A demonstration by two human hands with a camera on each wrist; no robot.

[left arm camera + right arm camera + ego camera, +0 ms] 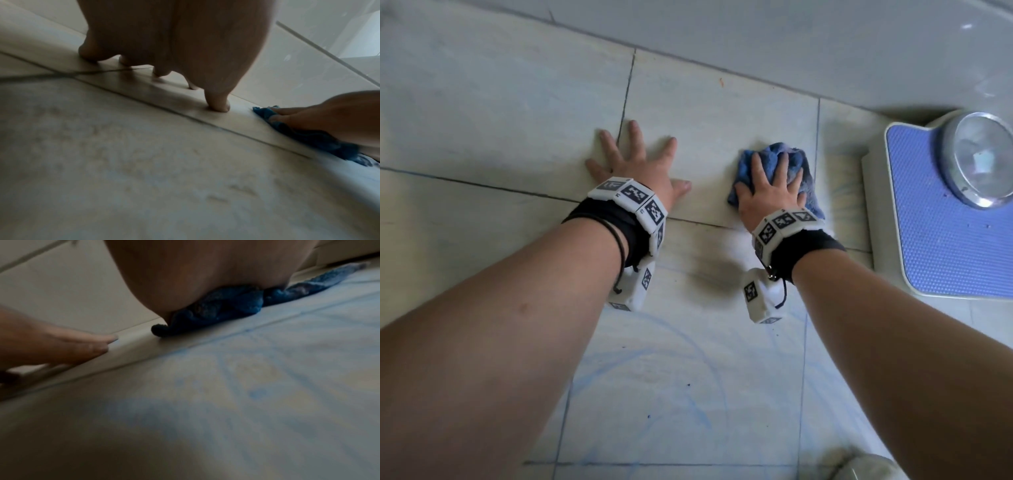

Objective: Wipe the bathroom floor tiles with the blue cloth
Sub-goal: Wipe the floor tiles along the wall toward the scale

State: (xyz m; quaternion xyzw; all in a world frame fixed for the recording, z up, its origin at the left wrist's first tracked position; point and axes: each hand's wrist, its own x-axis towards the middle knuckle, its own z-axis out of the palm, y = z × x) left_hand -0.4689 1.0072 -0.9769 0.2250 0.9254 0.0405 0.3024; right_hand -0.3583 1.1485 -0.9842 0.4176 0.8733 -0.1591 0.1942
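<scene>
The crumpled blue cloth (792, 154) lies on the pale floor tiles (705, 113), near the foot of the wall. My right hand (770, 188) presses down on it with spread fingers, palm on top. From the right wrist, the cloth (216, 309) bulges out dark blue beneath the right hand (205, 264). My left hand (640, 161) lies flat on the bare tile to the left of the cloth, fingers splayed over a grout line, holding nothing. The left wrist view shows the left hand (174, 40) propped on its fingertips, with the cloth (308, 138) at right.
A bathroom scale (935, 240) with a blue mat and a round dial stands on the floor just right of the cloth. The pale wall (756, 34) runs along the far side. Faint blue streaks (671, 359) mark the nearer tiles.
</scene>
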